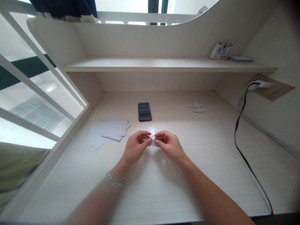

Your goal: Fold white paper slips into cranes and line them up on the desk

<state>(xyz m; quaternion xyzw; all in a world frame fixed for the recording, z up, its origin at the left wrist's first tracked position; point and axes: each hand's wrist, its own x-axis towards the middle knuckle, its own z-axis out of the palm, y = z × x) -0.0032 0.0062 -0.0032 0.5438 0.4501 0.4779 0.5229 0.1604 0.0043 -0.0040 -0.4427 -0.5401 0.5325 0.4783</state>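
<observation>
A small folded piece of white paper (pixel 153 143) is pinched between both hands, low over the middle of the desk. My left hand (pixel 138 143), with a beaded bracelet (pixel 114 180) at its wrist, grips the paper's left end between thumb and fingers. My right hand (pixel 170 144) holds its right end the same way. The fingers hide most of the paper, so its full shape does not show. Left of my hands lies a loose stack of white paper sheets (pixel 114 128). Two folded paper cranes (pixel 198 110) rest farther back on the right.
A dark phone-like object (pixel 144 112), its face pixelated, lies just beyond my hands. Along the right runs a black cable (pixel 236 137) from a wall socket (pixel 273 89). A shelf (pixel 145 64) spans the back, carrying a small colourful packet (pixel 221 51). White rails (pixel 35 81) border the left.
</observation>
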